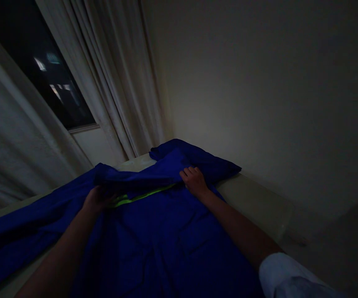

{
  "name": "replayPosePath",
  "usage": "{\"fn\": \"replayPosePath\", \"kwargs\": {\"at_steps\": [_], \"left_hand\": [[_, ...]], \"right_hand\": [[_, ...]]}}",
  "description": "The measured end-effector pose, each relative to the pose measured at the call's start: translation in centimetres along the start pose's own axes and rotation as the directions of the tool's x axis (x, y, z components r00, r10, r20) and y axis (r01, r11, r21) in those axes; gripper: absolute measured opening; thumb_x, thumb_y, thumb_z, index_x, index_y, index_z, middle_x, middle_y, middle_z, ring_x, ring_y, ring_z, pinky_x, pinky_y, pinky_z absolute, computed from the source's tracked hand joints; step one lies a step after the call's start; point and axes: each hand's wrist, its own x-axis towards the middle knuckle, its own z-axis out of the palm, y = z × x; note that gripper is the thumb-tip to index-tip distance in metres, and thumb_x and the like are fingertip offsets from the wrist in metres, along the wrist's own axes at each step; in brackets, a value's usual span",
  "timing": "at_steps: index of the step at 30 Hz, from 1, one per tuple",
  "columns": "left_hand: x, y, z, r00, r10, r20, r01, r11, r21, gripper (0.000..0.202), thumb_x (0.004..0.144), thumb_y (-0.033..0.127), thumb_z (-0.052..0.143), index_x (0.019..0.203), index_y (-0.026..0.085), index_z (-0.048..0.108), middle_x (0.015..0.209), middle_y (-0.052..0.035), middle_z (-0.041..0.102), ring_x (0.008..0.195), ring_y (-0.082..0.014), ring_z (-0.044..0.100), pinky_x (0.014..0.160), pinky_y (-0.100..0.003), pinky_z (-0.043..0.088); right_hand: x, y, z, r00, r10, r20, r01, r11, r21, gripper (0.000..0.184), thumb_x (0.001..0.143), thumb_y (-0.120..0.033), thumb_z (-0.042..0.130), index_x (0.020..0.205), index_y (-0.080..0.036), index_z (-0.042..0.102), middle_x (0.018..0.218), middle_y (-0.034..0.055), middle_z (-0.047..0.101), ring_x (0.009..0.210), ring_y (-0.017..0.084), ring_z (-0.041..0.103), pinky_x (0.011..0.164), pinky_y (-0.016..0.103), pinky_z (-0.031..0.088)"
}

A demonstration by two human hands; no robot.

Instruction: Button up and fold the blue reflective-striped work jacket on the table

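A blue garment point(154, 236) with a bright yellow-green stripe point(135, 198) lies spread over a pale flat surface point(253, 198). Its upper part is folded over toward me. My left hand point(96, 198) rests on the fold at the stripe's left end, with its fingers tucked under the cloth. My right hand point(194, 180) sits at the stripe's right end, fingers curled on the folded edge of the garment. The room is dim.
A dark window point(42, 70) with pale curtains point(120, 82) fills the left. A bare wall point(259, 82) stands behind the surface. The surface's edge runs down the right side, with floor beyond it.
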Motion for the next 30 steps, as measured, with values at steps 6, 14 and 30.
{"fn": "replayPosePath", "kwargs": {"at_steps": [6,14,30], "left_hand": [[-0.2,0.6,-0.5,0.996,-0.071,-0.057,0.078,0.987,0.140,0.030,0.102,0.048,0.047,0.109,0.021,0.057,0.107,-0.0092,0.064,0.097,-0.0274,0.067,0.084,-0.054,0.062],[-0.4,1.5,0.0,0.995,0.068,0.071,-0.077,0.987,0.142,0.024,0.099,0.023,0.045,0.117,0.021,0.060,0.116,-0.0111,0.070,0.100,-0.0222,0.071,0.087,-0.042,0.063],[-2.8,-9.8,12.7,0.545,0.197,0.815,-0.815,-0.104,0.570,0.023,0.093,0.031,0.057,0.109,0.027,0.073,0.133,-0.0072,0.072,0.142,-0.0288,0.053,0.130,-0.056,0.011]], "right_hand": [[0.1,0.8,1.1,0.986,-0.110,0.125,0.100,0.992,0.079,0.047,0.093,-0.004,0.054,0.136,-0.019,0.065,0.112,0.0150,0.072,0.109,0.030,0.061,0.096,0.041,0.040],[-0.2,0.6,1.2,0.990,-0.112,0.086,0.108,0.993,0.040,0.076,0.099,-0.002,0.044,0.166,-0.036,0.033,0.140,0.0128,0.059,0.112,0.023,0.063,0.096,0.037,0.046],[-0.2,1.2,2.8,0.943,-0.312,0.113,0.286,0.937,0.200,0.043,0.094,-0.012,0.061,0.134,-0.025,0.071,0.137,0.0088,0.069,0.126,0.027,0.053,0.103,0.041,0.041]]}}
